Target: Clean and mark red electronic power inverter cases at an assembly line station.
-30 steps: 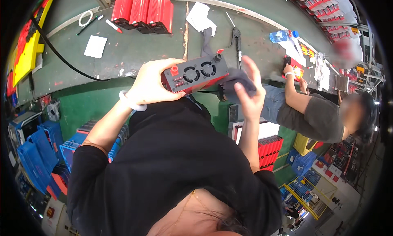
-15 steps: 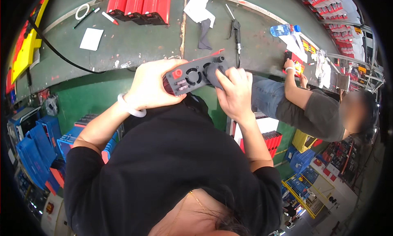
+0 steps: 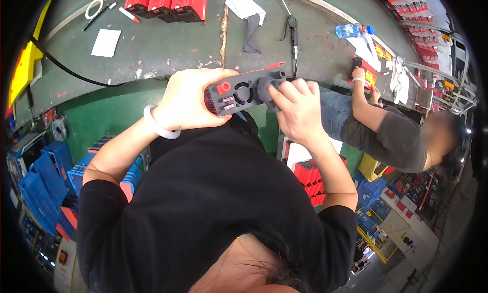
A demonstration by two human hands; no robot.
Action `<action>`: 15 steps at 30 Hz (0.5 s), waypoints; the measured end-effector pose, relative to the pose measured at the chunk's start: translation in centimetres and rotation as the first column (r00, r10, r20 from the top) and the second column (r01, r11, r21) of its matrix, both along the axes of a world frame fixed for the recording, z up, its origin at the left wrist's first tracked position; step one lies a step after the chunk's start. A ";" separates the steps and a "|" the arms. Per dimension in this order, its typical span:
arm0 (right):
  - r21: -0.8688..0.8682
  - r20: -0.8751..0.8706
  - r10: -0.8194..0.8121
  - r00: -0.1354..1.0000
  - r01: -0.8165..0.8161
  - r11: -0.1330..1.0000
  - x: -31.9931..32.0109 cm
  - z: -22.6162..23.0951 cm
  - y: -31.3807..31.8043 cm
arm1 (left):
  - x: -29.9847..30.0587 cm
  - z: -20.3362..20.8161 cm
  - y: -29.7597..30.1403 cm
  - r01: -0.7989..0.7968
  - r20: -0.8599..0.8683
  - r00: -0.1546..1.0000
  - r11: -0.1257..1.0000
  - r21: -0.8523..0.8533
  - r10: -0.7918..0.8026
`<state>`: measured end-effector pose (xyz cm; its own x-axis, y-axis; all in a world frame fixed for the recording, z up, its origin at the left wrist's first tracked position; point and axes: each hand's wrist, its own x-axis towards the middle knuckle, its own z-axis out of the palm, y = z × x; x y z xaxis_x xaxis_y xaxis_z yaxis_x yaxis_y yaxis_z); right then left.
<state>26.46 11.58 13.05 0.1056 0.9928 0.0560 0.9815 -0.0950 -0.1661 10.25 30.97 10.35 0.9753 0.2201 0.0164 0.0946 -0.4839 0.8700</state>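
My left hand (image 3: 189, 101) is closed round one end of a red-cased power inverter (image 3: 234, 109), its thumb below and fingers above. The inverter's dark end panel faces me, showing a round fan grille, a red terminal and small clear fuses. In my right hand (image 3: 301, 110) is a bunched dark grey cloth (image 3: 264, 91), pinched between the fingers. It presses on the right part of the panel, beside the fan, and covers what lies under it. A black terminal post shows just above the cloth.
Red inverters (image 3: 189, 3) stand in a row on the green bench (image 3: 152, 44). Farther right lie another grey cloth (image 3: 252, 35), an air blow gun (image 3: 292, 31) and a water bottle (image 3: 351, 31). A co-worker (image 3: 391, 133) handles a red unit at right. Blue crates (image 3: 43, 181) stand lower left.
My right elbow has swung outward and my right hand has shifted slightly right, still pressing the cloth on the panel. The inverter has moved a little right with my left hand's hold unchanged.
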 end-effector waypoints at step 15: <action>0.028 0.208 0.034 0.977 -0.041 0.999 0.7 0.0 1.2 | 0.6 -1.1 0.9 -0.066 0.039 0.997 0.998 -0.016 0.067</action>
